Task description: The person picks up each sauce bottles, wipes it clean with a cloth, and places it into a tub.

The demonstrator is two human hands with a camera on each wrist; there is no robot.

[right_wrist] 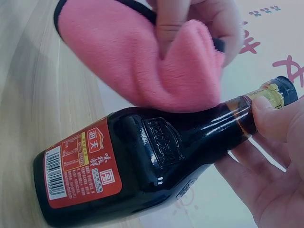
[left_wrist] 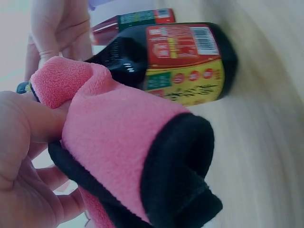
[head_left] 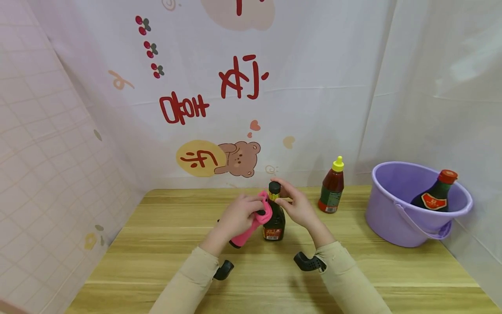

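A dark soy sauce bottle (head_left: 274, 224) with a black cap and a red and yellow label stands upright on the table. My right hand (head_left: 296, 207) holds it by the neck, the thumb (right_wrist: 268, 111) lying just below the cap. In my left hand (head_left: 240, 214) is a pink cloth (left_wrist: 118, 137) with black edging, bunched between the fingers. The right wrist view shows the cloth against the bottle's shoulder and neck. Part of the left fingers is hidden in the folds.
A red sauce bottle (head_left: 332, 188) with a yellow nozzle stands behind on the right. Farther right is a purple bucket (head_left: 386, 213), and a dark bottle with a red cap (head_left: 434, 194) leans inside it. White printed sheeting (head_left: 313, 104) hangs behind the wooden table (head_left: 262, 279).
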